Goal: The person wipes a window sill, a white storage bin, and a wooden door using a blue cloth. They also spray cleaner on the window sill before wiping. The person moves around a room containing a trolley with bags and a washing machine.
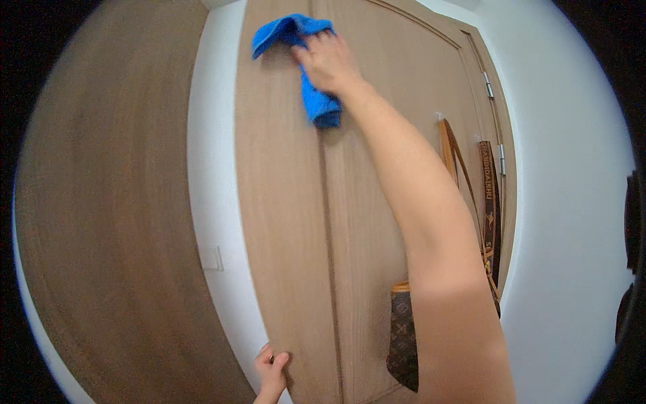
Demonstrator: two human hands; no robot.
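Note:
My right hand [330, 60] presses a blue cloth [320, 103] against the upper part of a light wooden door [282, 202]. The cloth spreads out to the left of the fingers, and a folded end hangs below the palm. Motion blurs this hand slightly, and its forearm crosses in front of the door's right half. Low in the view, my left hand [271, 368] is curled around the door's left edge, with the thumb on the near face. Some of its fingers are hidden behind the edge.
A brown patterned bag [402, 333], partly behind my arm, and a tan strap [446, 146] hang on the door. Beside them is a dark strap [488, 202] bearing writing. Metal hinges [501, 159] line the right edge. At left are a wall switch [212, 258] and another wooden panel [121, 202].

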